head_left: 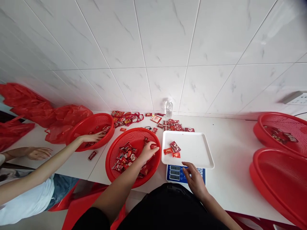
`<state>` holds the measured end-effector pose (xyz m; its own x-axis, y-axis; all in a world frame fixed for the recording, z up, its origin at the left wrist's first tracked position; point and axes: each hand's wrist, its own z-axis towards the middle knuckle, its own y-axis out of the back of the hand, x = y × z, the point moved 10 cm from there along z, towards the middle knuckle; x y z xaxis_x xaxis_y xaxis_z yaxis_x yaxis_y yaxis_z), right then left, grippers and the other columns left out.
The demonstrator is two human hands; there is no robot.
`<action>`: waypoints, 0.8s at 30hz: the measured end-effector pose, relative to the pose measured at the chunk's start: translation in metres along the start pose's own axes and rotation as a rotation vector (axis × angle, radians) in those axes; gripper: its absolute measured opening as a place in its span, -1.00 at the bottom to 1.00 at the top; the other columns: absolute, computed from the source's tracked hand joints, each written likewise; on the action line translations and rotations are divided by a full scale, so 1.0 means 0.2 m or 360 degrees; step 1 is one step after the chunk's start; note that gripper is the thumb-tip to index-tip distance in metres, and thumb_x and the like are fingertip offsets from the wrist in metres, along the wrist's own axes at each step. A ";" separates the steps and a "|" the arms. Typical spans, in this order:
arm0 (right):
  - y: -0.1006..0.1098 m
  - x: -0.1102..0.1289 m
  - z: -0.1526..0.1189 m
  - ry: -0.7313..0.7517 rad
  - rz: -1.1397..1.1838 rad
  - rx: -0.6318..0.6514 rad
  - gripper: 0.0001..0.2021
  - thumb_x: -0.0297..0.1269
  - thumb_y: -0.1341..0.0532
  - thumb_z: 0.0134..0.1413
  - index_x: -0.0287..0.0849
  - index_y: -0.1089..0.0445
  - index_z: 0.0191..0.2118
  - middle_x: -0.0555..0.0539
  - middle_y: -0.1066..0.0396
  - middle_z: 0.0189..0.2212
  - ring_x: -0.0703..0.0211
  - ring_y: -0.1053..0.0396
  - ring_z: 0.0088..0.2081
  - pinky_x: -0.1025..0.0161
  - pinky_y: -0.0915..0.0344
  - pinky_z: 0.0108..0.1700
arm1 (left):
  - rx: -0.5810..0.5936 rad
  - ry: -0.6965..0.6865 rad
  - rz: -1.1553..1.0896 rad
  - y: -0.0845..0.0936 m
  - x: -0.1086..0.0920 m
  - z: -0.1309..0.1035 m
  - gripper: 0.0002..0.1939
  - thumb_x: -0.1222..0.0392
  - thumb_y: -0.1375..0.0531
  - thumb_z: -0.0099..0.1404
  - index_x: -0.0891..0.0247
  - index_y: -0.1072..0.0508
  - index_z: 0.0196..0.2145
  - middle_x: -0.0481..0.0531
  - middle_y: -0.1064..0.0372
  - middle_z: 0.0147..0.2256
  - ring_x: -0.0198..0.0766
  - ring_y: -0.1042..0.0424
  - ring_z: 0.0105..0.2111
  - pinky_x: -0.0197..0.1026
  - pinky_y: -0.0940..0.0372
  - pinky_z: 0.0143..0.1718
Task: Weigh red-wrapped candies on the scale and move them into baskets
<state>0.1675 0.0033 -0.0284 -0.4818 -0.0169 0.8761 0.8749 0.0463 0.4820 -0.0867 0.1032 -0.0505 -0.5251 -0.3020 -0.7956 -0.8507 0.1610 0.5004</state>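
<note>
Over the right side of a red basket (109, 159) is my left hand (149, 151), its fingers curled and pressed together near the rim; what they hold, if anything, is too small to name. Red and dark wrapped packets (127, 156) lie heaped in that basket. A white tray (194, 147) rests on a blue scale (174, 174) and bears a few small packets (175, 146) at its left. My right hand (192, 174) hovers over the scale's keypad by the tray's front edge, fingers apart, holding nothing.
At the left a person's hand (94, 137) reaches into another red basket (79, 127), with red bags (67, 118) behind. Loose packets (175, 125) and a clear bottle (169, 108) stand near the wall. Two red baskets (261, 127) (259, 179) sit at the right.
</note>
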 end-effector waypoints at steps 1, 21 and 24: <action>0.00 0.01 0.00 0.0015 -0.0004 -0.0007 -0.67 -0.06 0.02 0.19 -0.06 -0.33 -0.06 -0.12 -0.38 -0.14 0.18 -0.40 -0.36 0.21 -0.38 -0.30 | 0.0092 -0.0064 0.0014 -0.09 -0.06 -0.01 -0.55 -0.03 -0.18 0.13 0.20 -0.34 -0.05 0.07 -0.43 -0.22 -0.19 -0.44 -0.31 -0.21 -0.31 -0.30; -0.04 -0.04 -0.04 -0.0006 -0.0007 0.0073 -0.65 -0.07 0.04 0.20 -0.07 -0.28 -0.02 -0.15 -0.34 -0.07 0.15 -0.40 -0.30 0.20 -0.38 -0.25 | -0.0050 0.0125 0.1106 0.06 0.68 0.09 -0.06 0.00 -0.30 -0.06 0.26 0.02 0.20 0.28 0.11 0.24 0.13 0.17 0.24 0.00 0.15 0.17; -0.04 -0.04 -0.04 0.0002 -0.0035 0.0083 -0.66 -0.07 0.04 0.20 -0.06 -0.28 -0.02 -0.14 -0.34 -0.07 0.16 -0.40 -0.29 0.20 -0.38 -0.25 | -0.0157 0.0033 0.0944 0.07 0.69 0.07 -0.29 0.19 -0.26 -0.01 0.23 -0.14 0.10 0.23 -0.11 0.13 0.05 -0.11 0.13 -0.07 -0.03 0.07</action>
<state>0.1637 -0.0045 -0.0389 -0.5007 -0.0195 0.8654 0.8605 0.0976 0.5000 -0.1708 0.0765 -0.1581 -0.9082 -0.2057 -0.3646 -0.4059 0.2202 0.8870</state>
